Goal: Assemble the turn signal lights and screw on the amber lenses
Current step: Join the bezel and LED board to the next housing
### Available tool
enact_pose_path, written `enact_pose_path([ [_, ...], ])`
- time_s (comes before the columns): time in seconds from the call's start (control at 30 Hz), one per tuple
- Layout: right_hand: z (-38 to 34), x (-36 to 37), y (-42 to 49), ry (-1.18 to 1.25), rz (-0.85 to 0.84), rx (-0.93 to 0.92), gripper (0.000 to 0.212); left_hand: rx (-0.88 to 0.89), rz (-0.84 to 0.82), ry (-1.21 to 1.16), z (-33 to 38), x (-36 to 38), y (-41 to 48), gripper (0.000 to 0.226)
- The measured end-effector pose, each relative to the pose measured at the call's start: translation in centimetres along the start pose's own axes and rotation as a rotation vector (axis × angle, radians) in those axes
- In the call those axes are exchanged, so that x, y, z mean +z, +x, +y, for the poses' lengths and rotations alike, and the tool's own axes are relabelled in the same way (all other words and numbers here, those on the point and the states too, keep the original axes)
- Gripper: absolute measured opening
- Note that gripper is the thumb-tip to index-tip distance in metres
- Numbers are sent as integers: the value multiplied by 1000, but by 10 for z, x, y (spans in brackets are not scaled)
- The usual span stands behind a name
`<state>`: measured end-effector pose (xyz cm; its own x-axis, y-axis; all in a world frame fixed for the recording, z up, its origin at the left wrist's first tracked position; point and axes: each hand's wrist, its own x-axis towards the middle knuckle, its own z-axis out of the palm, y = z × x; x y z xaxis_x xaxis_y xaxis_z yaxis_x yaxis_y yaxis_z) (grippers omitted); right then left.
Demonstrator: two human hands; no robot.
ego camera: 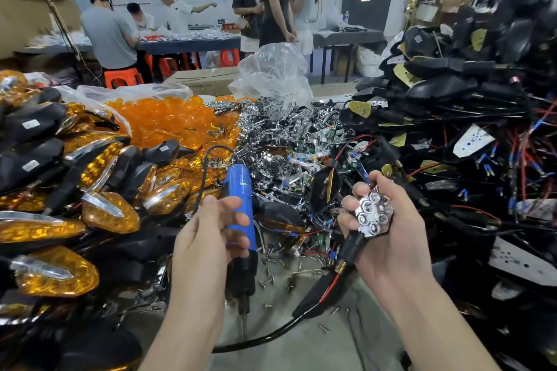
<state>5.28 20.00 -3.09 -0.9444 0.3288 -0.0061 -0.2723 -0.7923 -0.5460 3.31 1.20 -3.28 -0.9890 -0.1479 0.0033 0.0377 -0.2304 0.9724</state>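
At the near edge of a crowded work table (346, 340), the person's right hand (391, 235) grips a black housing (351, 242) by its body. Its stem and red and black wires trail down toward the table. A chrome reflector (373, 214) with hexagonal cells sits in the housing's open face, and no amber lens covers it yet.

The left hand (208, 232) is relaxed, its fingers loosely extended against the blue electric screwdriver (241, 190) rather than wrapped round it. The tool stands bit-down between the two hands. Whether the fingers bear any of its weight cannot be told.

Judging by the piles, the batch is partly done. To the left lies a heap of finished turn signals (111, 211), each with its amber lens on. Behind them a bag holds loose amber lenses (162, 120), and a mound of spare reflectors (271, 129) fills the centre. On the right, a much larger tangle of bare wired housings (452, 93) waits. Loose screws (271, 278) are scattered on the table beneath the tool.

The unit in hand looks mid-assembly: the reflector is seated, while the lens and its screws are left to do.
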Motion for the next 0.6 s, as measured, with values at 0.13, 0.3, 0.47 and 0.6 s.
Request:
enact_pose_path([
  [0.13,0,-1,1,7,-21,-3,12,2,-9,10,0,3,-2,42],
  [0.3,0,-3,1,13,-20,2,11,5,-21,8,-2,5,-2,41],
  [0.47,1,-4,2,-4,-36,-10,7,29,-58,47,-4,7,-4,41],
  [0.6,2,-2,3,-7,-92,3,8,38,-88,92,-3,8,-6,38],
])
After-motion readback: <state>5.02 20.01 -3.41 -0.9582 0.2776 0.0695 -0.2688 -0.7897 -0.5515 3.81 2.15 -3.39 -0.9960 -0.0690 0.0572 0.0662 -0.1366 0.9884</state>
